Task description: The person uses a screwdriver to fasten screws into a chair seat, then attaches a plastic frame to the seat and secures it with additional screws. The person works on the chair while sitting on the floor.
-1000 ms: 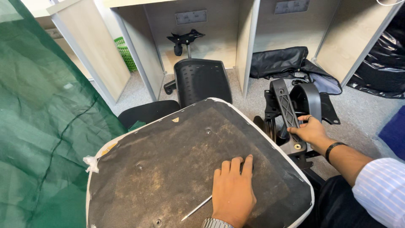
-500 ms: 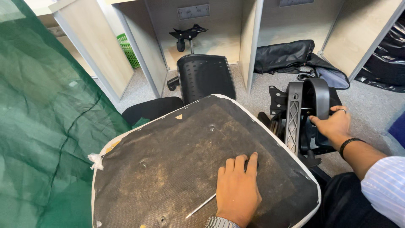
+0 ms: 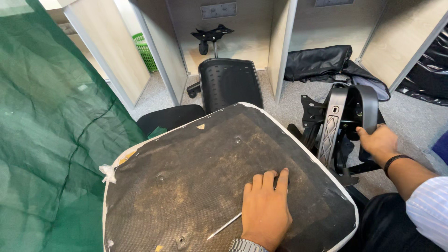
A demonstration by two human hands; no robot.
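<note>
**Black frame in one hand, dusty seat under the other**

Black plastic is what the right hand (image 3: 380,142) has hold of: a curved chair frame (image 3: 343,121) standing upright on the grey carpet (image 3: 415,121), just right of the seat. The fingers wrap round the frame's outer edge, thumb on the near side, closed on it. A dark band sits on that wrist, and a pale striped sleeve (image 3: 431,210) shows further up the arm.

The left hand (image 3: 265,212) lies flat, palm down, on the upturned seat (image 3: 186,186), near its front right corner. Its fingers are stretched out and pressed close together, gripping nothing. A metal watch is at the wrist. Just left of the hand, a thin pale rod (image 3: 224,226) rests on the seat's dusty black underside, which has a white rim and a few bolt holes.

Green netting (image 3: 51,140) hangs along the left side, touching the seat's edge. Behind the seat stands a perforated black backrest (image 3: 228,84), and beyond it, under a desk, a chair base (image 3: 210,35). A black bag (image 3: 317,63) lies crumpled on the floor by the desk partitions, and a green basket (image 3: 145,51) is tucked away at the far left.
</note>
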